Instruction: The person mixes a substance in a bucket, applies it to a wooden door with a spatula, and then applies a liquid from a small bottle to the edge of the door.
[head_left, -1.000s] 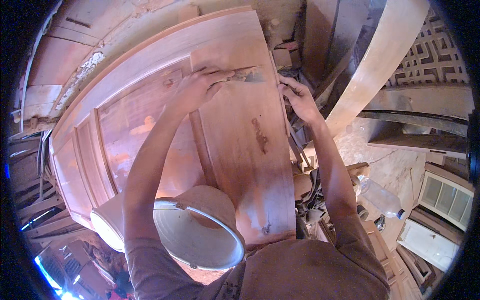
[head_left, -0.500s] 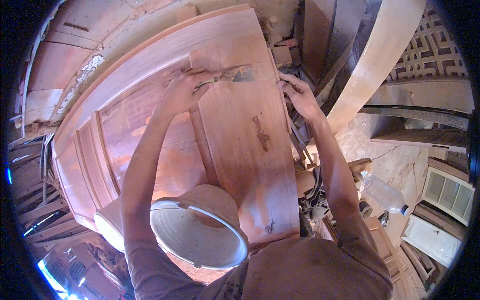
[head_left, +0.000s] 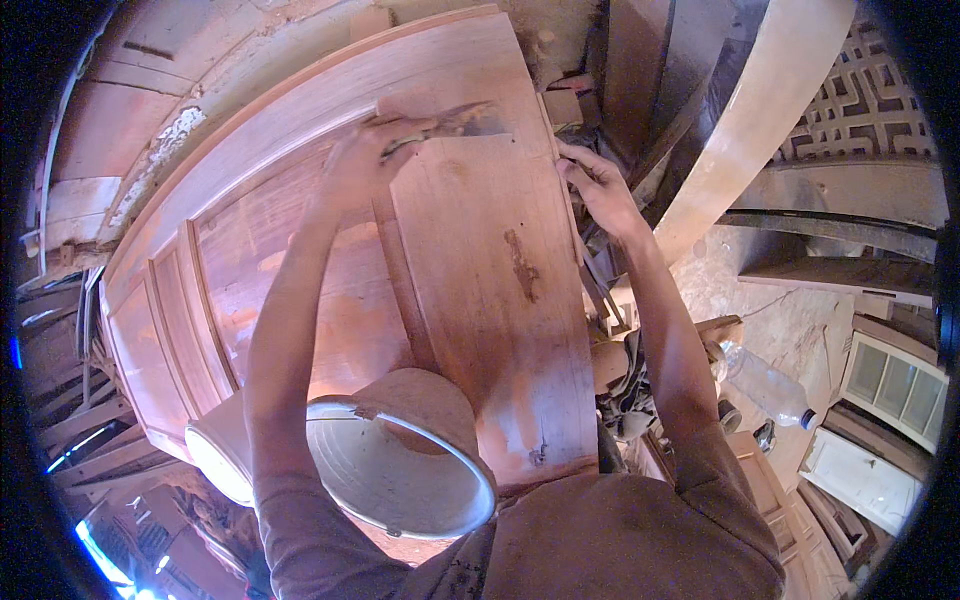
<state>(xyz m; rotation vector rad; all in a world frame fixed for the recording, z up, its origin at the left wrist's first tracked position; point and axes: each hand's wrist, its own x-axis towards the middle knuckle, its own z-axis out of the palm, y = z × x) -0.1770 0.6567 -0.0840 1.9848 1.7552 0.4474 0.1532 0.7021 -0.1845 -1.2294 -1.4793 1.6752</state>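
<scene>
A large panelled wooden door (head_left: 500,330) lies in front of me, reddish brown with paler smears and a dark rough patch in its broad board. Blurred by motion, my left hand (head_left: 368,160) is closed round a putty knife (head_left: 470,122), whose wide blade lies flat near the far part of that board. My fingers cover most of its handle. My right hand (head_left: 597,188) is at the door's right edge, its fingers bent and closed on that edge; the fingertips are partly hidden.
A white bucket (head_left: 400,460) rests tipped on its side on the door's near part, with a second white container (head_left: 218,465) left of it. A long pale board (head_left: 755,120) leans at the right. Beyond it are a clear plastic bottle (head_left: 768,385) and a small glazed frame (head_left: 893,385).
My left hand and the putty knife have moved slightly farther away across the board. My right hand has stayed at the door's edge.
</scene>
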